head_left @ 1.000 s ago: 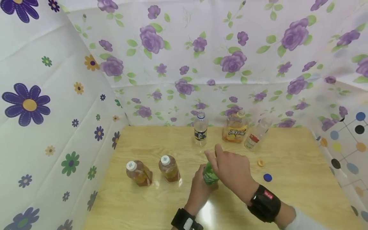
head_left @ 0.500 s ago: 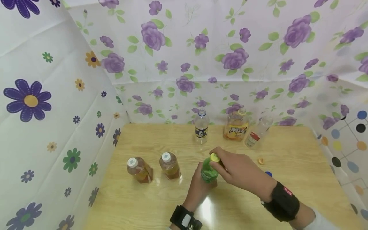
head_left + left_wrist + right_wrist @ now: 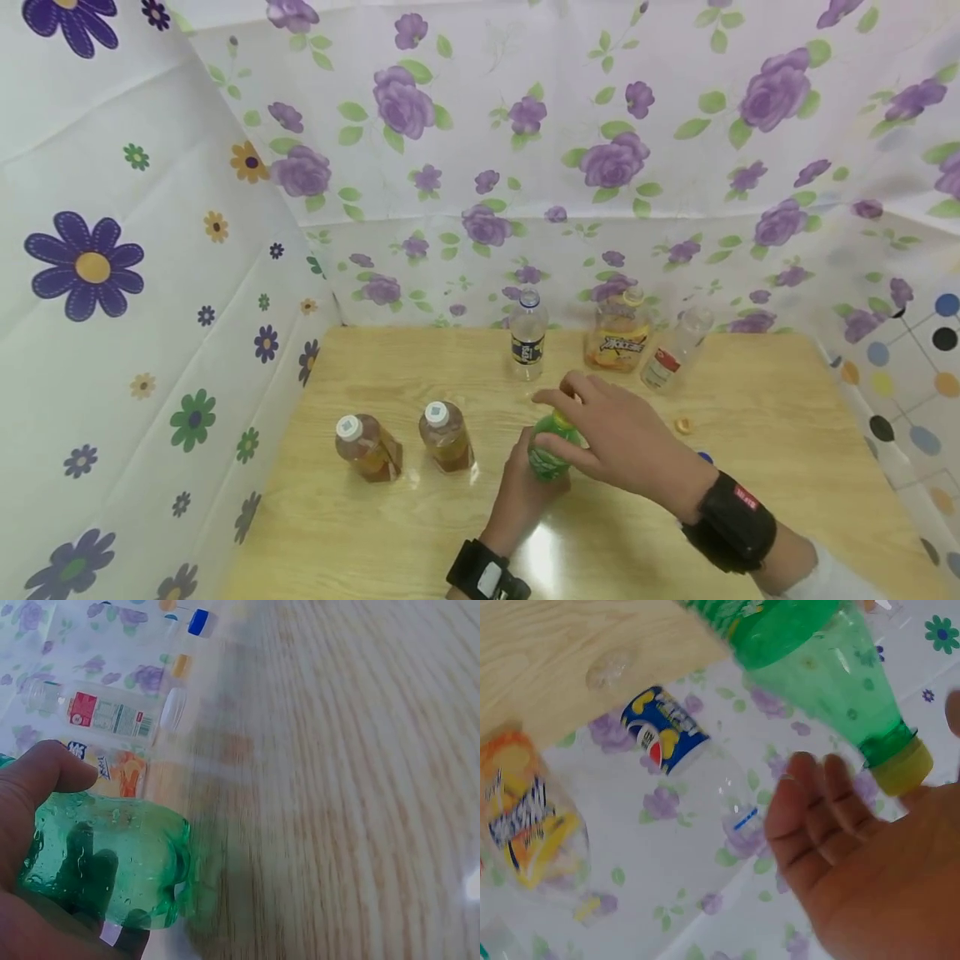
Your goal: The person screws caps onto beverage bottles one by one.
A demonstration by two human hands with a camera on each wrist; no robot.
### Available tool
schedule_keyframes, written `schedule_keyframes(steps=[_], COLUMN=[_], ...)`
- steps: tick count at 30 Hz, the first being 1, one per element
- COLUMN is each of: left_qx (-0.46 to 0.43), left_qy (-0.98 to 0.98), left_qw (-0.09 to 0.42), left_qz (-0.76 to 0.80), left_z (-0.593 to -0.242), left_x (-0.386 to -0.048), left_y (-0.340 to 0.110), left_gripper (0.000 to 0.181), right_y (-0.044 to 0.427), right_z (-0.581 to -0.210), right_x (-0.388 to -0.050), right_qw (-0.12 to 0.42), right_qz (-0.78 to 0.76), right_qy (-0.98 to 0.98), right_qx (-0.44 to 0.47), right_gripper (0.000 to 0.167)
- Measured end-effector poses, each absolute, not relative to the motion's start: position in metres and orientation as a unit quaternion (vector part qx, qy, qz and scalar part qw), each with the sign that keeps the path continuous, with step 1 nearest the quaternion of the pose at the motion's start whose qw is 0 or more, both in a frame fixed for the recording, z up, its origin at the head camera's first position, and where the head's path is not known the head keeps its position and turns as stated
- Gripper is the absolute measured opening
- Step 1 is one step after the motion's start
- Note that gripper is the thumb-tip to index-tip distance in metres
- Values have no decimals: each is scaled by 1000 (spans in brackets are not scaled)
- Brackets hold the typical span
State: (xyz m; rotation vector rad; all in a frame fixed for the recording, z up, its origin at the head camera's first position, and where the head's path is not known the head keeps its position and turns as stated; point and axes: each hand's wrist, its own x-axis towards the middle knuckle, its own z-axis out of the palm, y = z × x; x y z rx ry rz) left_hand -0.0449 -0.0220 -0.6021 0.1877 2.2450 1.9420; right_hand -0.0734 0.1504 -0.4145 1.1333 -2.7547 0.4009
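A green plastic bottle (image 3: pixel 550 465) with a yellow cap (image 3: pixel 904 769) stands upright on the table in front of me. My left hand (image 3: pixel 521 492) grips it round the body; in the left wrist view the thumb lies along one side of the green bottle (image 3: pixel 142 855), and the fingers show through it. My right hand (image 3: pixel 622 442) is at the bottle's top, its thumb and fingers spread on either side of the cap. In the right wrist view the fingers (image 3: pixel 802 802) of that hand are loosely bent and stand apart from the cap.
Uncapped at the back stand a Pepsi bottle (image 3: pixel 527 348), an orange-labelled bottle (image 3: pixel 618 340) and a clear red-labelled bottle (image 3: pixel 666 364). Two white-capped bottles of brownish drink, one nearer (image 3: pixel 367 454) and one beside it (image 3: pixel 447 442), are at left. An orange cap (image 3: pixel 683 426) and blue cap (image 3: pixel 705 457) lie right.
My right hand has turned about the cap: half a second ago thumb and finger held its sides, and now they are spread away from it. The left hand keeps its grip.
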Motion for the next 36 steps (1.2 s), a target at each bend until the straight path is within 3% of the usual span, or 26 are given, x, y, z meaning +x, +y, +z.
schedule_keyframes(steps=[4, 8, 12, 15, 19, 23, 27, 29, 32, 36], left_qx=[67, 70, 69, 71, 74, 71, 60, 59, 62, 61], left_qy=[767, 779, 769, 758, 752, 749, 763, 768, 766, 767], left_qw=[79, 76, 83, 82, 84, 88, 87, 92, 98, 93], left_qz=[633, 618, 630, 643, 649, 653, 638, 632, 632, 632], left_z=[-604, -605, -603, -602, -601, -602, -604, -606, -606, -603], left_x=[-45, -46, -48, -47, -44, -42, -43, -43, -43, -44], left_y=[-21, -22, -23, -23, -26, -27, -28, -27, -26, -25], left_gripper=[69, 70, 68, 68, 70, 69, 67, 68, 70, 68], right_y=[155, 154, 144, 134, 130, 140, 151, 154, 156, 146], right_z=[-422, -430, -429, -422, -412, -409, -413, -417, -424, -426], right_x=[-87, -98, -91, -80, -70, -73, -86, -93, -99, -95], right_qw=[129, 168, 202, 178, 97, 42, 41, 63, 108, 170], right_qz=[127, 136, 139, 140, 132, 139, 168, 167, 166, 150], right_qy=[-881, -865, -896, -931, -954, -937, -893, -876, -861, -885], right_qx=[438, 453, 369, 286, 250, 317, 415, 448, 468, 407], right_gripper=[33, 38, 41, 47, 59, 63, 38, 25, 36, 41])
